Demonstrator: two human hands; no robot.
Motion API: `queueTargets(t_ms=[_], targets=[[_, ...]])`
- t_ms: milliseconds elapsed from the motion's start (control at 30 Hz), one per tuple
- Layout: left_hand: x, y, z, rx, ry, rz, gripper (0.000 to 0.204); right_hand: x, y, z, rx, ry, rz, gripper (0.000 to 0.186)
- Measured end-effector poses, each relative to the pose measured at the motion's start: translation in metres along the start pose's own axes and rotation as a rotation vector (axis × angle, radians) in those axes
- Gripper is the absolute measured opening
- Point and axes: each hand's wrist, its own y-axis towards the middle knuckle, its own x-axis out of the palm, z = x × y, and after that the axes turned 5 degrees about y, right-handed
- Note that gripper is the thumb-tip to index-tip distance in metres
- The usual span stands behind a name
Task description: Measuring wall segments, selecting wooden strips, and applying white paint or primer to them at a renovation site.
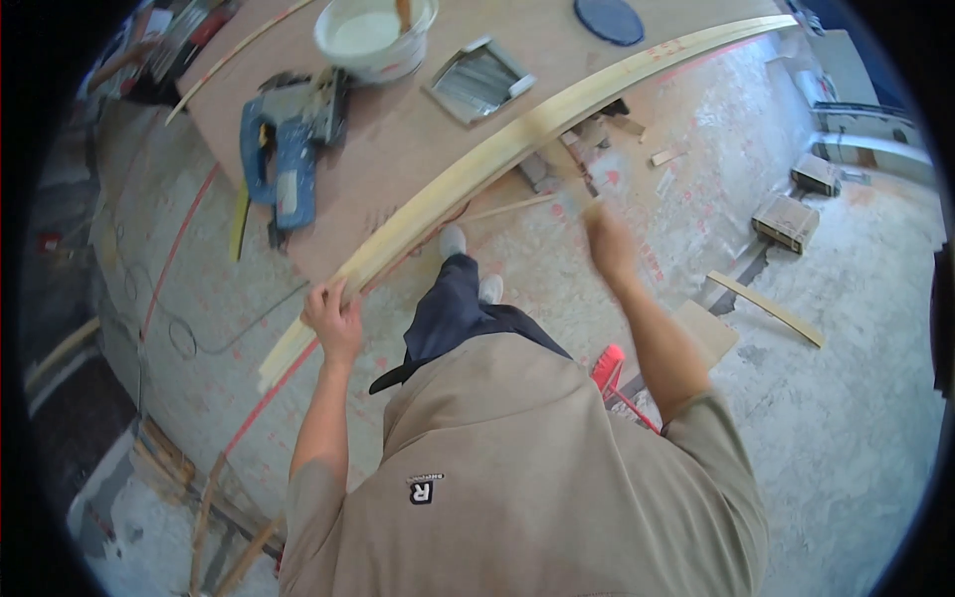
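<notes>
A long pale wooden strip runs diagonally across the front edge of a reddish board, its near-left end jutting past the edge. My left hand is closed on the strip near that end, fingers over the top and thumb along the near side. Out to the right, my right hand is closed around a slim tan tool, smeared by motion. The tool's far end meets or overlaps the strip's near side; its exact kind is too blurred to tell.
On the reddish board stand a white bucket of white liquid, a blue power saw, a shallow metal tray and a round blue lid. Cardboard-coloured boxes, a wooden slat and a red broom lie on the floor.
</notes>
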Motion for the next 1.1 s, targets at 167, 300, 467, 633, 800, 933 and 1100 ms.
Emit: queueTargets(t_ms=[167,300,467,633,800,933,1100], targets=[[0.016,0.076,0.098,0.127,0.035,-0.175,0.051,0.003,-0.024,-0.018,-0.247,-0.04,-0.243,0.018],[0.056,0.143,0.159,0.195,-0.045,-0.165,0.056,-0.051,0.068,0.058,0.203,0.012,0.193,0.022],[0.093,0.185,0.219,0.236,-0.137,-0.155,0.055,-0.037,0.066,0.042,-0.075,0.041,0.036,0.019],[0.125,0.188,0.242,0.17,-0.065,-0.12,0.046,-0.057,0.105,0.118,-0.141,0.028,-0.031,0.017],[0.128,0.193,0.246,0.182,-0.028,-0.103,0.036,-0.145,0.235,0.219,0.136,0.059,0.184,0.025],[0.129,0.18,0.254,0.079,-0.022,-0.036,0.035,-0.115,0.186,0.19,-0.192,0.038,-0.205,0.023],[0.12,0.191,0.293,-0.136,0.173,-0.159,0.034,-0.147,0.256,0.284,-0.28,-0.049,-0.047,0.022]])
